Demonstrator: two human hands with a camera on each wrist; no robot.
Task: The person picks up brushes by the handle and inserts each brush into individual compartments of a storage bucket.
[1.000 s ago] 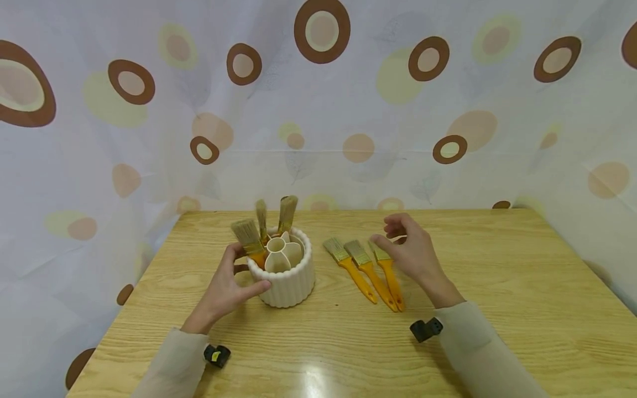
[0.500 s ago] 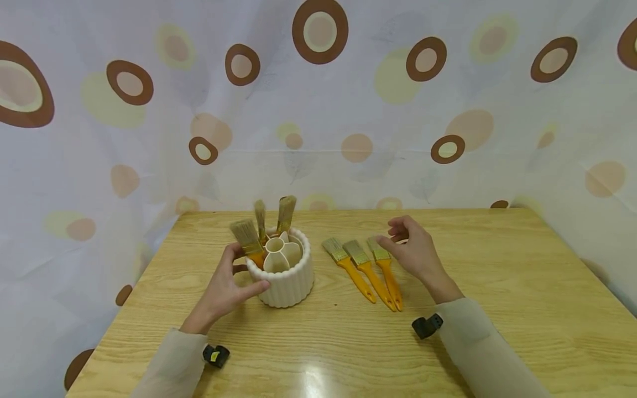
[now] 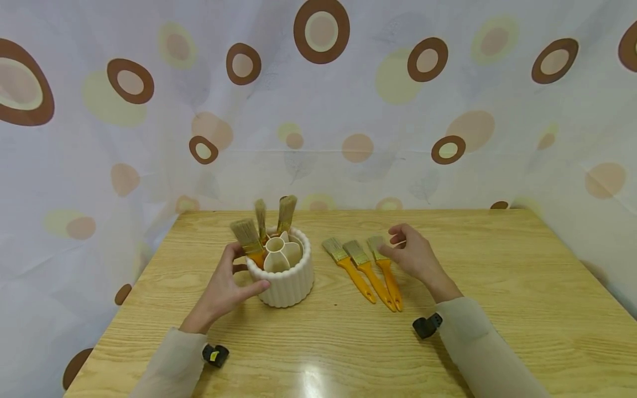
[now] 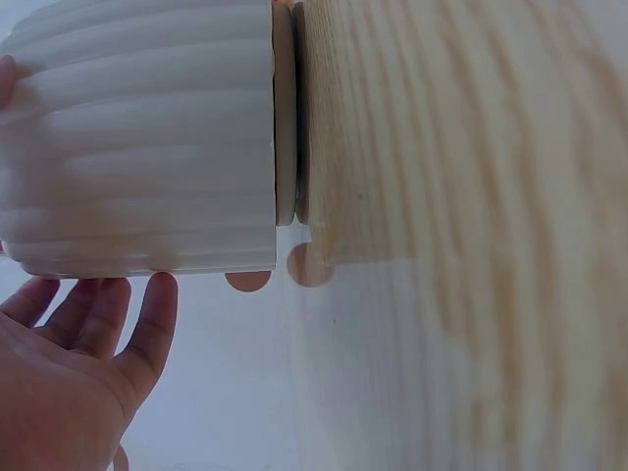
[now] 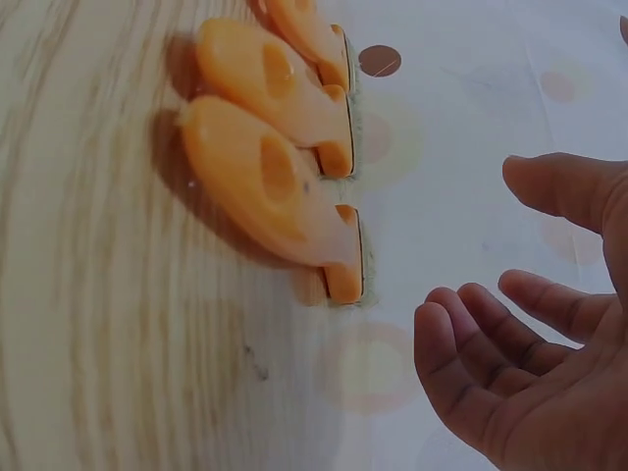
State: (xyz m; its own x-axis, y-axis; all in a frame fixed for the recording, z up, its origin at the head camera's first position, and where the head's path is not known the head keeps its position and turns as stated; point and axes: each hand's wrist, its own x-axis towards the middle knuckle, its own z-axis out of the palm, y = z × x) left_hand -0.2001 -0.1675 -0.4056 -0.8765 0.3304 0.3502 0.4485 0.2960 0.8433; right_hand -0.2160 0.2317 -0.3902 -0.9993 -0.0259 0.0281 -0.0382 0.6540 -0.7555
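In the head view a white ribbed pot [image 3: 285, 287] with a beaded rim and petal-shaped dividers stands on the table. Several flat paintbrushes [image 3: 246, 235] stick out of it, bristles up. My left hand [image 3: 224, 287] holds the pot from the left, thumb at the front of the rim; the left wrist view shows its fingertips [image 4: 157, 294] against the ribbed wall [image 4: 147, 147]. Three paintbrushes with orange handles lie to the right of the pot: left [image 3: 348, 268], middle [image 3: 368, 271] and right [image 3: 388, 273]. My right hand [image 3: 415, 257] hovers over the right brush's bristles, thumb and fingers apart, holding nothing.
The wooden table [image 3: 522, 287] reaches back to a hanging patterned cloth [image 3: 318, 110], which also encloses both sides. Black wrist cameras [image 3: 427, 326] sit at both sleeve cuffs.
My right hand has lowered slightly toward the right paintbrush's bristles and shifted a little to the right. My left hand and the pot have stayed in place.
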